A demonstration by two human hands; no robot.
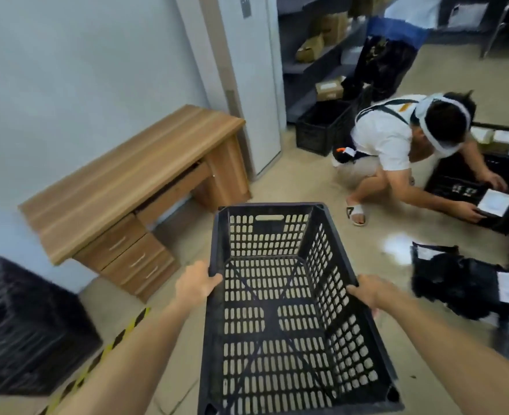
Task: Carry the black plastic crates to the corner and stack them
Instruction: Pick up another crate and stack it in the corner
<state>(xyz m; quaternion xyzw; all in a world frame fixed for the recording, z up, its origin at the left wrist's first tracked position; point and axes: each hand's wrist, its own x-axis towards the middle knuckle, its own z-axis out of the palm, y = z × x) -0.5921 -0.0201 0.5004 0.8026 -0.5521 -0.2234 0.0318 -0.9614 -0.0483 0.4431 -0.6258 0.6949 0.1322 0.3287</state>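
Observation:
I hold an empty black plastic crate [280,298] with slotted walls and floor in front of me, above the floor. My left hand [194,284] grips its left long rim and my right hand [367,290] grips its right long rim. A stack of black crates [22,327] stands at the lower left by the wall. Another black crate [322,130] sits on the floor near the shelves. A further black crate [468,187] lies at the right, under another person's hands.
A wooden desk [121,181] with drawers stands against the left wall. A crouching person [396,145] works at the right. Black bags with labels [468,283] lie on the floor at right. Yellow-black tape [97,360] marks the floor. Grey shelves [313,55] stand behind.

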